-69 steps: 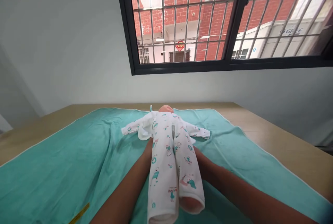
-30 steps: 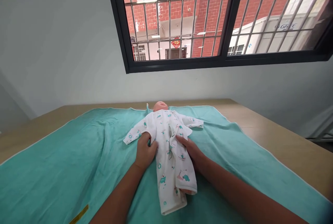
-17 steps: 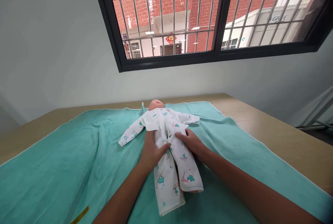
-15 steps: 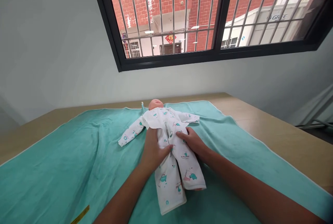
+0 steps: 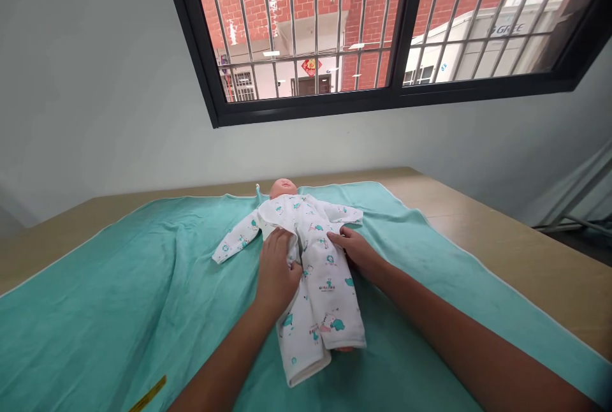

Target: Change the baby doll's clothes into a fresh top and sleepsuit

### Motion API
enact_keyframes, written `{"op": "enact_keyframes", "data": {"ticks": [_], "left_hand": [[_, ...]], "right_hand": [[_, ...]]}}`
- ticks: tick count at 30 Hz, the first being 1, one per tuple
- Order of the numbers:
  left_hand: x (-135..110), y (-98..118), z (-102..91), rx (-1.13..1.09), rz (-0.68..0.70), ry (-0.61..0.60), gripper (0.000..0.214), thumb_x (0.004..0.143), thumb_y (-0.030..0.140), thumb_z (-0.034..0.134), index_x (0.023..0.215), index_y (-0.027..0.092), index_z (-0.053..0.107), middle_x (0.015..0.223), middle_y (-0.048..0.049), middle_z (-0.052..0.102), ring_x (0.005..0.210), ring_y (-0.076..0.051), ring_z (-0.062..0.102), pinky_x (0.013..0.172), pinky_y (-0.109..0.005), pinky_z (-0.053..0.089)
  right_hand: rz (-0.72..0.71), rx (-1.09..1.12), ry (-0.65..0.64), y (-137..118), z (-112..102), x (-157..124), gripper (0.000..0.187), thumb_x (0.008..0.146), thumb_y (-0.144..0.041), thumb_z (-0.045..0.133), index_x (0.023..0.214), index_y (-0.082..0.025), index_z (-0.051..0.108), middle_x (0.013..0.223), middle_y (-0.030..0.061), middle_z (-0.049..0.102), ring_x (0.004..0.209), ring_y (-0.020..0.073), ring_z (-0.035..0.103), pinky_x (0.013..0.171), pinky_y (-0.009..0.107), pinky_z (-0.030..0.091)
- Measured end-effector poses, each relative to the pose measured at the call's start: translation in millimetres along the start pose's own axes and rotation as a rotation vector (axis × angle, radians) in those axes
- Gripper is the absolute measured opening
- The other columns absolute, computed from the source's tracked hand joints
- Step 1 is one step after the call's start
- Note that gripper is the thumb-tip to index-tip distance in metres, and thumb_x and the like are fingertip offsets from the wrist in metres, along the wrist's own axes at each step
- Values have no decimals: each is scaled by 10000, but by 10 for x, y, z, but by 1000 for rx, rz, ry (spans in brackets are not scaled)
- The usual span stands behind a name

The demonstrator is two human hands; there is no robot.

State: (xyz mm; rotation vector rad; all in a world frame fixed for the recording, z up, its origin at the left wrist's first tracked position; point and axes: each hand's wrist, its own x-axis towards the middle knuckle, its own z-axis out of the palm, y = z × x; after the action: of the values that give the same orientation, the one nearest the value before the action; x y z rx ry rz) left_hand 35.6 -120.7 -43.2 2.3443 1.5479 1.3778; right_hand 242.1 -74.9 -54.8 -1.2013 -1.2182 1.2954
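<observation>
A baby doll (image 5: 283,187) lies on its back, dressed in a white printed romper (image 5: 329,265) with long sleeves and trouser legs. The front of the romper hangs partly apart along the middle. My left hand (image 5: 276,275) is closed on the cloth at the doll's waist, its fingers curled over the front edge and thumb on the leg part. On the other side, my right hand (image 5: 357,251) pinches the romper at the hip, thumb on top and other fingers mostly hidden beneath. A bit of the doll's foot shows under one trouser hem.
A green cloth (image 5: 143,284) with a pale edge lies under the doll on a wooden table (image 5: 507,240). A yellow strip (image 5: 149,393) rests at the front left. Behind stand a grey wall (image 5: 95,80) and a barred window (image 5: 306,99).
My left hand has come up from underneath so its fingers now lie over the front cloth. The romper's legs have shifted left, and my right hand keeps its hold at the hip.
</observation>
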Motion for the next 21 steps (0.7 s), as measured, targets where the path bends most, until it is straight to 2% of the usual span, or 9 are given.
{"op": "enact_keyframes", "data": {"ticks": [2, 4, 7, 10, 12, 14, 17, 19, 21], "left_hand": [[0, 9, -3, 5, -9, 5, 443, 652, 20, 495, 1052, 209, 515, 1175, -108, 547, 1223, -307, 455, 1019, -494, 390], [-2, 23, -6, 4, -22, 6, 443, 655, 19, 490, 1058, 204, 505, 1173, -114, 540, 1225, -312, 446, 1001, -491, 402], [-6, 30, -6, -9, -53, 4, 448, 662, 29, 489, 1074, 205, 492, 1176, -116, 529, 1228, -317, 434, 989, -498, 404], [-9, 16, 2, -28, -62, 15, 460, 663, 35, 489, 1088, 211, 489, 1178, -106, 524, 1229, -313, 432, 1001, -505, 389], [-11, 2, 9, -32, -69, 15, 461, 660, 38, 491, 1089, 208, 494, 1182, -108, 524, 1232, -313, 429, 1008, -507, 383], [-14, -8, 13, -42, -82, 9, 457, 662, 45, 499, 1091, 200, 501, 1192, -114, 525, 1233, -313, 429, 1013, -503, 379], [-10, -14, 9, -96, -123, 44, 433, 718, 100, 525, 1141, 187, 499, 1229, -124, 518, 1228, -296, 441, 1029, -488, 371], [-1, -15, 4, -154, -198, 111, 388, 765, 183, 556, 1152, 187, 521, 1220, -121, 533, 1223, -289, 452, 1035, -480, 369], [12, -20, 4, -249, -312, 151, 296, 783, 276, 593, 1067, 194, 585, 1110, -112, 591, 1184, -291, 487, 1002, -465, 399]], "right_hand": [[-97, -31, 35, -15, -23, -33, 380, 710, -428, 698, 667, -200, 398, 596, -69, 409, 545, 90, 384, 477, 210, 304], [-160, -65, 41, -43, -87, -92, 293, 712, -371, 672, 662, -196, 442, 599, -63, 425, 546, 93, 392, 495, 222, 327], [-197, -161, 68, -72, -253, -187, 171, 703, -331, 635, 675, -186, 550, 605, -33, 506, 555, 125, 450, 529, 268, 372], [-254, -256, 176, -80, -404, -246, 131, 682, -295, 627, 635, -179, 590, 560, -22, 519, 557, 142, 461, 546, 292, 373], [-281, -246, 200, -83, -445, -263, 107, 666, -280, 637, 644, -177, 621, 576, -15, 553, 588, 159, 491, 573, 305, 399], [-285, -173, 167, -87, -438, -272, 131, 641, -262, 664, 740, -178, 681, 691, 5, 645, 709, 205, 570, 661, 337, 455], [-195, 1, 63, -101, -382, -284, 312, 628, -248, 704, 933, -187, 725, 929, 38, 721, 939, 279, 622, 836, 401, 482], [-129, 112, -2, -123, -335, -283, 344, 649, -263, 720, 984, -183, 726, 1003, 57, 724, 1001, 298, 627, 898, 426, 477], [-134, 210, -60, -154, -269, -258, 371, 684, -284, 722, 1046, -198, 711, 1087, 62, 710, 1063, 294, 618, 952, 427, 466]]}}
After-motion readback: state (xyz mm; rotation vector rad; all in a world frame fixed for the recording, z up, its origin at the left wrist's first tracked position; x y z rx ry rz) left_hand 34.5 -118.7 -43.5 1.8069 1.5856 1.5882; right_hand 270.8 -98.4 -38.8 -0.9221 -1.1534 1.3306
